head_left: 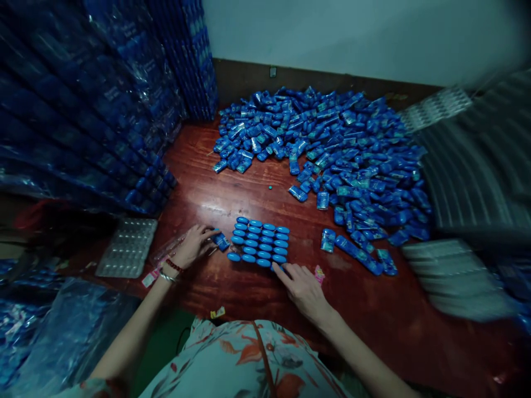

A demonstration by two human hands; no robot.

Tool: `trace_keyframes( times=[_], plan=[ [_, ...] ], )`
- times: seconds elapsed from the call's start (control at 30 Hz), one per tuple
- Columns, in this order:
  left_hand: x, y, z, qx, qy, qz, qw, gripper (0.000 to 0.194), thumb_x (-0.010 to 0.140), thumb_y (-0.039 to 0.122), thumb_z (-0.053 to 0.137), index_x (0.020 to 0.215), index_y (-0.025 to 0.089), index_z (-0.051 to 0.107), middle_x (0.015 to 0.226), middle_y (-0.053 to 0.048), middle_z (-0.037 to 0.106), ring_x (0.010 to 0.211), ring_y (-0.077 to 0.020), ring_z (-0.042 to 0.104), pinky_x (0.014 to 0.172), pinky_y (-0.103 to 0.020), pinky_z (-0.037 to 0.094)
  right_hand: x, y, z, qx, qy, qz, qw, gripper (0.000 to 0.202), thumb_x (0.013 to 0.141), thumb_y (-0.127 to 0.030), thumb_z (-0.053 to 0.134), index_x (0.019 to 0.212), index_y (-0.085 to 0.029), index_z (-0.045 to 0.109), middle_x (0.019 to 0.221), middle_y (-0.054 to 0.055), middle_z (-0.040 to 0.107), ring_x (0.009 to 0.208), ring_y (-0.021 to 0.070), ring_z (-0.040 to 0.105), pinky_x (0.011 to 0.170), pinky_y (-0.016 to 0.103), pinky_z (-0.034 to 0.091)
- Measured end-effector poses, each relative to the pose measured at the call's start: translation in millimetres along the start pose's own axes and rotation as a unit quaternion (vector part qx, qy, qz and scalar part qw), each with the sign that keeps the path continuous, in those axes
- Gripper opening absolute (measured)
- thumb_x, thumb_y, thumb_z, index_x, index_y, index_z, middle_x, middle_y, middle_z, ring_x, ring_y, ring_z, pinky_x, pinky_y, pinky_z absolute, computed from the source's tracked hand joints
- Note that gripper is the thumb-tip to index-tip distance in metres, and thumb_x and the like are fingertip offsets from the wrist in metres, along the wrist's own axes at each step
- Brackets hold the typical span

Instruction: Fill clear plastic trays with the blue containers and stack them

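Rows of blue oval pieces (258,241) lie in a clear tray on the reddish wooden table (199,182). To their left, my left hand (194,245) has its fingers on a small blue packet (220,241). My right hand (301,284) is at the tray's lower right corner, its thumb and index finger closed on something blue that I cannot make out clearly. Just right of the tray lie a single blue packet (327,240) and a longer blue strip (359,254).
A large heap of blue packets (332,132) covers the back and right. Stacked blue packs (83,99) rise at the left. Clear empty trays lie left (128,247) and right (456,276). Pink and yellow scraps (218,313) lie near the front edge.
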State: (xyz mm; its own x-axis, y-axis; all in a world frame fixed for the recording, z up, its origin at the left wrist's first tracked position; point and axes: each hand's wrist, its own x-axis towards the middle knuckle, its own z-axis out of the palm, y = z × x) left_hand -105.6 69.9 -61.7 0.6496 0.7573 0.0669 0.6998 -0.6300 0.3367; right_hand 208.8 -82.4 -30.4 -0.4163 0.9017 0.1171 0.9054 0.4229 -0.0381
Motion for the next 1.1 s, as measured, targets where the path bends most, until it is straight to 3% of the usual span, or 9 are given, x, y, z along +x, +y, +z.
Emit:
trace_keyframes(
  times=[0.2, 0.33, 0.43, 0.53, 0.7, 0.83, 0.93, 1.1],
  plan=[
    [7.6, 0.8, 12.1, 0.039, -0.015, -0.067, 0.997, 0.033, 0.089, 0.038, 0.048, 0.116, 0.021, 0.055, 0.101, -0.009, 0.056, 0.088, -0.0221, 0.050, 0.073, -0.032, 0.039, -7.5, -11.2, 9.3, 0.041, 0.051, 0.070, 0.995, 0.052, 0.086, -0.007, 0.040, 0.136, -0.021, 0.041, 0.105, 0.008, 0.063, 0.086, 0.0179, 0.059, 0.074, 0.031, 0.045],
    [15.6, -2.4, 16.3, 0.007, -0.017, -0.045, 0.999, 0.029, 0.089, 0.034, 0.048, 0.112, 0.017, 0.052, 0.112, -0.011, 0.054, 0.094, -0.0226, 0.050, 0.077, -0.033, 0.040, -7.2, -18.9, 8.9, 0.047, 0.084, 0.124, 0.988, 0.044, 0.091, -0.018, 0.044, 0.134, -0.022, 0.043, 0.104, 0.008, 0.064, 0.081, 0.0173, 0.061, 0.072, 0.030, 0.047],
    [18.7, -4.7, 13.6, -0.034, -0.021, -0.029, 0.999, 0.025, 0.088, 0.029, 0.049, 0.108, 0.015, 0.051, 0.103, -0.010, 0.056, 0.093, -0.0221, 0.052, 0.079, -0.035, 0.041, -9.0, -17.1, 6.9, 0.064, 0.108, 0.150, 0.981, 0.041, 0.091, -0.022, 0.047, 0.132, -0.023, 0.046, 0.105, 0.008, 0.063, 0.082, 0.0164, 0.062, 0.074, 0.028, 0.048],
    [13.6, -3.6, 4.9, -0.084, 0.012, -0.027, 0.996, 0.022, 0.088, 0.024, 0.046, 0.107, 0.015, 0.051, 0.101, -0.009, 0.054, 0.091, -0.0202, 0.053, 0.079, -0.034, 0.044, -12.9, -10.9, 7.3, 0.093, 0.126, 0.170, 0.973, 0.041, 0.091, -0.019, 0.047, 0.132, -0.024, 0.046, 0.107, 0.008, 0.062, 0.088, 0.0158, 0.062, 0.078, 0.028, 0.048],
    [-15.5, 13.1, -13.0, -0.093, 0.083, 0.005, 0.992, 0.038, 0.085, 0.011, 0.040, 0.121, 0.020, 0.050, 0.111, -0.010, 0.051, 0.102, -0.0205, 0.051, 0.086, -0.034, 0.047, -18.6, -2.6, 11.4, 0.118, 0.164, 0.196, 0.960, 0.046, 0.090, -0.016, 0.047, 0.134, -0.028, 0.043, 0.107, 0.007, 0.061, 0.094, 0.0160, 0.061, 0.086, 0.031, 0.048],
    [-31.8, 36.2, -14.3, -0.090, 0.096, 0.058, 0.990, 0.043, 0.088, 0.012, 0.041, 0.129, 0.022, 0.045, 0.114, -0.011, 0.055, 0.105, -0.0205, 0.052, 0.089, -0.035, 0.047, -16.3, -2.6, 13.1, 0.146, 0.165, 0.192, 0.956, 0.046, 0.090, -0.016, 0.045, 0.135, -0.028, 0.043, 0.106, 0.007, 0.062, 0.094, 0.0168, 0.062, 0.086, 0.032, 0.048],
    [-30.7, 47.7, -7.6, -0.099, 0.092, 0.054, 0.989, 0.042, 0.089, 0.012, 0.038, 0.129, 0.023, 0.046, 0.115, -0.011, 0.057, 0.107, -0.0205, 0.053, 0.091, -0.037, 0.047, -13.7, -3.1, 14.9, 0.161, 0.152, 0.184, 0.958, 0.048, 0.090, -0.015, 0.043, 0.136, -0.029, 0.042, 0.107, 0.008, 0.061, 0.093, 0.0171, 0.062, 0.083, 0.031, 0.049],
    [-20.9, 50.6, 2.1, -0.064, 0.054, 0.043, 0.996, 0.052, 0.086, 0.003, 0.029, 0.129, 0.026, 0.047, 0.117, -0.010, 0.055, 0.106, -0.0193, 0.054, 0.086, -0.033, 0.050, -13.5, 0.3, 16.9, 0.146, 0.147, 0.190, 0.960, 0.047, 0.089, -0.012, 0.041, 0.134, -0.028, 0.043, 0.107, 0.007, 0.061, 0.095, 0.0164, 0.061, 0.085, 0.031, 0.047]
  ],
)
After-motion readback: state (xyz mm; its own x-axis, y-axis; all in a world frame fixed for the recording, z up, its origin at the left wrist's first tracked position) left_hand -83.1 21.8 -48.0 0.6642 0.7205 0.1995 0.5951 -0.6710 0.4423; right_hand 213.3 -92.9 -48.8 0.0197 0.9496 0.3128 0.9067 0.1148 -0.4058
